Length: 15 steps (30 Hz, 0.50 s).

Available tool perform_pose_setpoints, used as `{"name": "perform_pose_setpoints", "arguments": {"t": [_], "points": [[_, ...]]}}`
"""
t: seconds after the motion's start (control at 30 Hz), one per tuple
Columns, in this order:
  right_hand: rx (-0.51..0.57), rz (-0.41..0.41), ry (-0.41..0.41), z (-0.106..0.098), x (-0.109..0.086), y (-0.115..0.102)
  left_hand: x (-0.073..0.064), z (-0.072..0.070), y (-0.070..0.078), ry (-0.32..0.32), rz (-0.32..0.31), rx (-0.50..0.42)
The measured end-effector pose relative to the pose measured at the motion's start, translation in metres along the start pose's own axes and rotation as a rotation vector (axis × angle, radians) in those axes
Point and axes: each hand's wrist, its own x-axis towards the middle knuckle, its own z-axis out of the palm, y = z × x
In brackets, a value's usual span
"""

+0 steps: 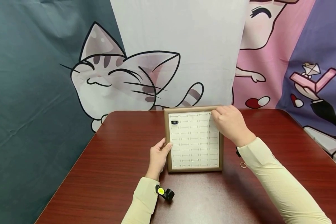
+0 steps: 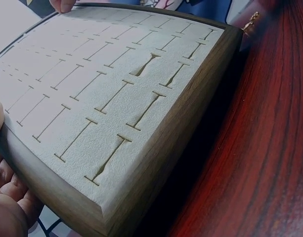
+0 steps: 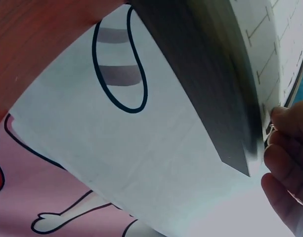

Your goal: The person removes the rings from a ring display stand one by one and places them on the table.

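A wood-framed ring display board [image 1: 194,140] with a cream slotted face stands propped up on the table. My left hand [image 1: 158,155] grips its left edge, thumb on the front and fingers behind the frame. At the top right corner, my right hand [image 1: 231,123] pinches a small ring [image 3: 271,129] against the slots; the fingers hide most of it. A black ring [image 1: 174,122] sits in a slot near the top left. Lying on the table to the right of the board, below the right wrist, is a thin gold ring [image 1: 243,165].
The dark red wooden table [image 1: 114,149] extends to both sides of the board. Behind its far edge hangs a cartoon cat backdrop [image 1: 156,37]. A black wrist device [image 1: 165,193] with a yellow mark is strapped on the left sleeve.
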Motion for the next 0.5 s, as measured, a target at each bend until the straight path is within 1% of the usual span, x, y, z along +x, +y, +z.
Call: {"name": "perform_pose_setpoints", "arguments": {"t": [0.13,0.37,0.5], "points": [[0.009,0.016,-0.012,0.001,-0.005,0.0,0.0,0.0,-0.001,0.008,-0.001,0.0],[0.042,0.072,0.055,0.002,-0.01,-0.002,0.001,0.001,0.0,0.008,-0.005,-0.006],[0.061,0.09,0.077,0.002,-0.012,-0.002,0.001,0.001,-0.001,0.016,0.002,0.001]]}}
